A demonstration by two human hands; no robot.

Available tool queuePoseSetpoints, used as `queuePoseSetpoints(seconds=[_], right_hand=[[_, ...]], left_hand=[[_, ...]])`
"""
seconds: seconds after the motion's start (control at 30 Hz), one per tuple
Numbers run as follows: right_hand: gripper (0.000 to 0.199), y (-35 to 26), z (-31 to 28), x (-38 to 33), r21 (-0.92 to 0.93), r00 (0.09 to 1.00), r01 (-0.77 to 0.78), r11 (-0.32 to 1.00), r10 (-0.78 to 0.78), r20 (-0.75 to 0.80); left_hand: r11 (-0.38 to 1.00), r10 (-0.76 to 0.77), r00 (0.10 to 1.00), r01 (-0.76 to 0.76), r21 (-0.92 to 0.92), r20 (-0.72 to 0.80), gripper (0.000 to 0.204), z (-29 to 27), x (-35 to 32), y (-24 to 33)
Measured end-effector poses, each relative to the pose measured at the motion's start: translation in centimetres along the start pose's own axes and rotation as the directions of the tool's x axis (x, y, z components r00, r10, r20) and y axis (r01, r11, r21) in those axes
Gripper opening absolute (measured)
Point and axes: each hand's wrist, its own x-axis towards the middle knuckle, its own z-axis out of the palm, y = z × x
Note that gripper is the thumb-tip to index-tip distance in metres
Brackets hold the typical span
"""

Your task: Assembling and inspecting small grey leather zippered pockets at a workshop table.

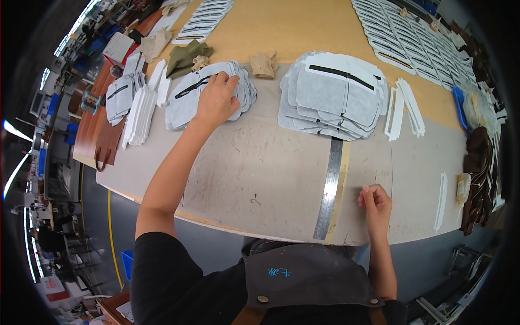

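My left hand (217, 101) reaches over the left stack of grey fabric panels (181, 106). Its bent fingers rest on the top panel, close to a black slit, with the thumb apart and nothing visible in the grasp. My right hand (376, 204) is over the grey table mat, to the right of a steel ruler (328, 189). Its fingers are curled with the thumb against them, and I see nothing in it. A taller stack of grey panels (319, 97) sits beyond the ruler's far end, its top piece bearing a white-bordered black slit.
White strips (142, 116) and a small panel stack (120, 97) lie at left. More white strips (397, 111) flank the tall stack. Rows of slitted pieces (401, 38) cover the far right. Olive scraps (187, 57) lie behind the left stack; dark brown material (479, 179) hangs at the right edge.
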Motion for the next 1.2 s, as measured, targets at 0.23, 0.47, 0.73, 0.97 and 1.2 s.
queuePoseSetpoints(seconds=[0.23, 0.47, 0.73, 0.97, 1.2], right_hand=[[0.025, -0.1, -0.1, -0.1, 0.011, 1.000, -0.001, 1.000, 0.001, 0.010], [0.023, 0.3, -0.3, -0.1, 0.002, 0.999, 0.040, 0.999, -0.040, 0.013], [0.021, 0.5, 0.0, -0.1, 0.039, 0.998, 0.055, 0.998, -0.055, 0.000], [0.015, 0.4, 0.0, -0.2, 0.050, 0.995, 0.096, 0.994, -0.097, 0.019], [0.042, -2.3, 1.3, 1.4, 0.624, 0.941, -0.268, 0.734, 0.059, 0.335]], left_hand=[[0.953, -0.200, 0.979, 0.184, -0.239, -0.042, 0.044, -0.4, -0.2, -1.2], [0.976, -0.099, 0.991, 0.113, -0.187, 0.085, 0.035, -1.4, 0.2, -0.4], [0.942, -0.197, 0.980, 0.184, -0.281, -0.018, 0.026, 0.0, 0.8, -2.8], [0.548, -0.650, 0.760, 0.462, -0.697, -0.007, 0.016, -3.5, -1.3, -4.1], [0.755, -0.096, 0.981, -0.041, -0.655, -0.171, 0.015, -8.5, -6.2, 14.8]])
